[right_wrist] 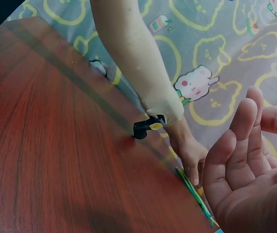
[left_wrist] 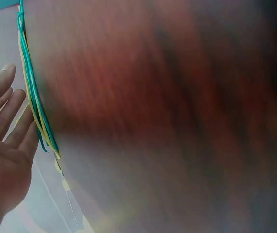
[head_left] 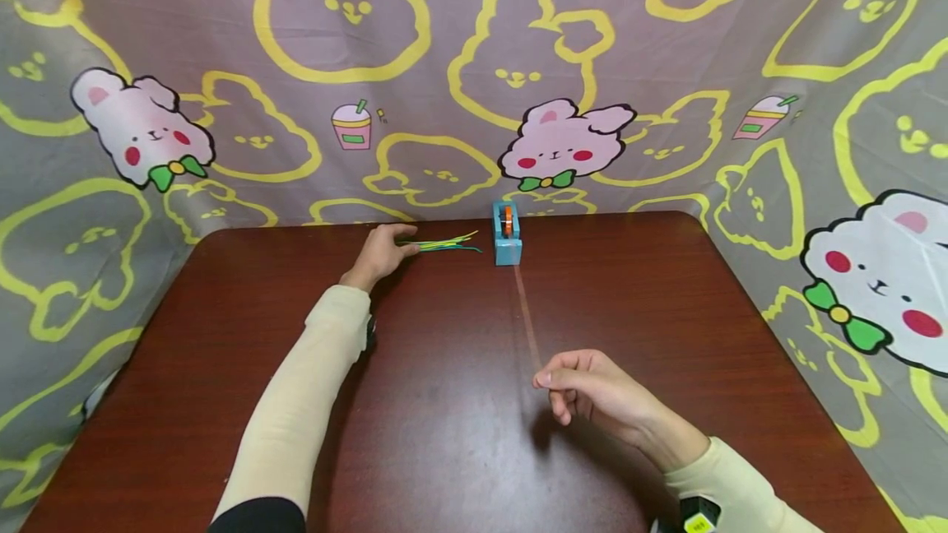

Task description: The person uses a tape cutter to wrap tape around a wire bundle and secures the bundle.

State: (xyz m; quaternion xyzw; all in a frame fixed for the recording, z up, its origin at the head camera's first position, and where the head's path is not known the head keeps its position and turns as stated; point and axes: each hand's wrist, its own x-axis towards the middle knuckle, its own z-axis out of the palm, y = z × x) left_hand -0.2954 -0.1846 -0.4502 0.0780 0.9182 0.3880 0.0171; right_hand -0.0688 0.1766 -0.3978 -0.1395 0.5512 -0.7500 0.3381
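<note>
A blue tape dispenser (head_left: 507, 252) with an orange core stands at the table's far edge. From it a long, clear strip of tape (head_left: 526, 315) runs toward the front, and my right hand (head_left: 603, 397) pinches its free end between thumb and index finger. Left of the dispenser lies a bundle of thin green and yellow strands (head_left: 448, 244). My left hand (head_left: 380, 256) is at the bundle's left end. In the left wrist view, the fingers (left_wrist: 14, 114) of that hand lie loosely extended beside the strands (left_wrist: 33, 87); whether they touch is unclear.
The dark red-brown wooden table (head_left: 415, 418) has rounded far corners. A grey curtain (head_left: 437, 48) with yellow outlines and white rabbits hangs behind it and along both sides. Each wrist carries a small black device (head_left: 699, 514).
</note>
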